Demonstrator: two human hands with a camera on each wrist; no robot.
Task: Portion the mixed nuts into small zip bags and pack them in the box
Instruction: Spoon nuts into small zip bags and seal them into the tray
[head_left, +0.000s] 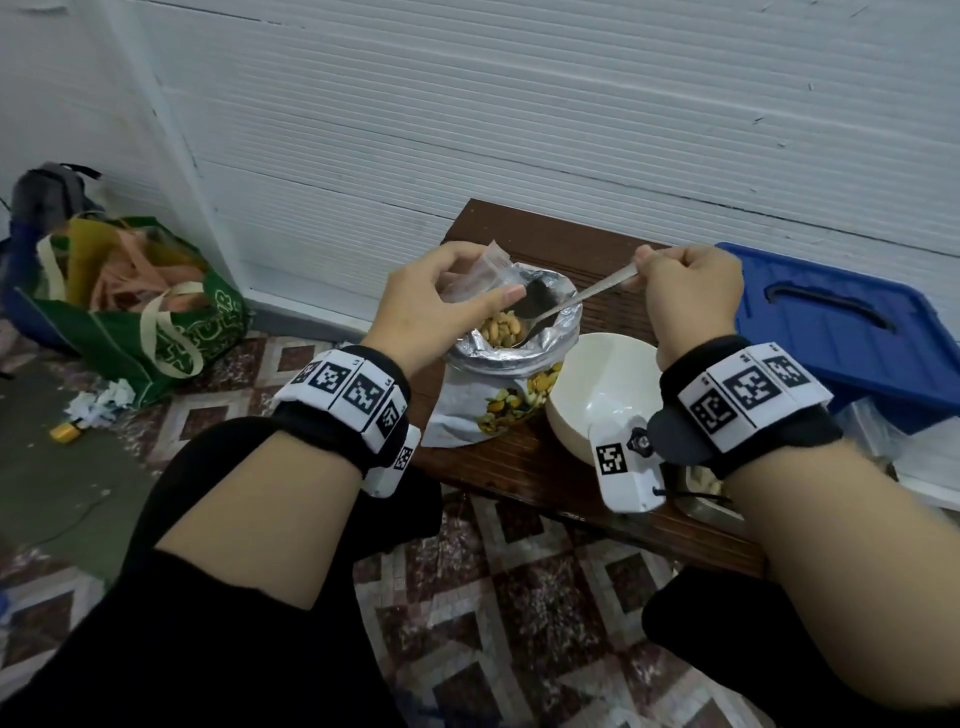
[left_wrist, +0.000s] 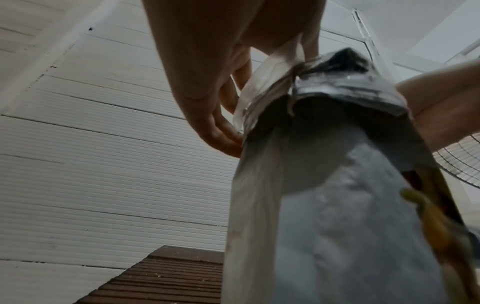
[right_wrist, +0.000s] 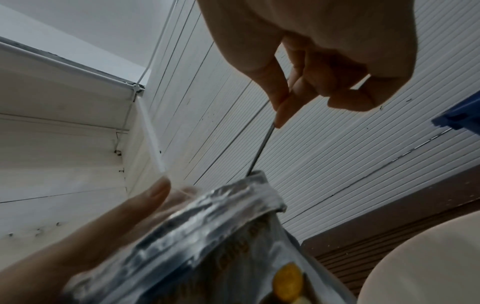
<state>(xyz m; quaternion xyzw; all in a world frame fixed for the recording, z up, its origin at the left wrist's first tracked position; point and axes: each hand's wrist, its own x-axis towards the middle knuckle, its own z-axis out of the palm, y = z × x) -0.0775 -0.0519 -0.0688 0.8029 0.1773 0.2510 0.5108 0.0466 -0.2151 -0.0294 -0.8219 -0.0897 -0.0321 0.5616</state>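
Observation:
An open foil nut pouch (head_left: 498, 400) stands on the dark wooden bench (head_left: 561, 467), its silver rim rolled down and pale nuts (head_left: 500, 328) showing inside. My left hand (head_left: 441, 301) holds a small clear zip bag (head_left: 480, 275) just above the pouch's left rim. My right hand (head_left: 685, 291) grips the handle of a metal spoon (head_left: 576, 299) whose bowl dips into the pouch among the nuts. In the left wrist view the pouch (left_wrist: 324, 205) fills the frame with the zip bag (left_wrist: 262, 82) beside my fingers. In the right wrist view the spoon's handle (right_wrist: 259, 148) runs down into the pouch (right_wrist: 207, 236).
A white bowl (head_left: 602, 384) sits right of the pouch, under my right wrist. A blue plastic box lid (head_left: 831, 332) lies at the right over clear containers. A green tote bag (head_left: 145, 306) and paper scraps lie on the tiled floor at the left. A white panelled wall stands behind the bench.

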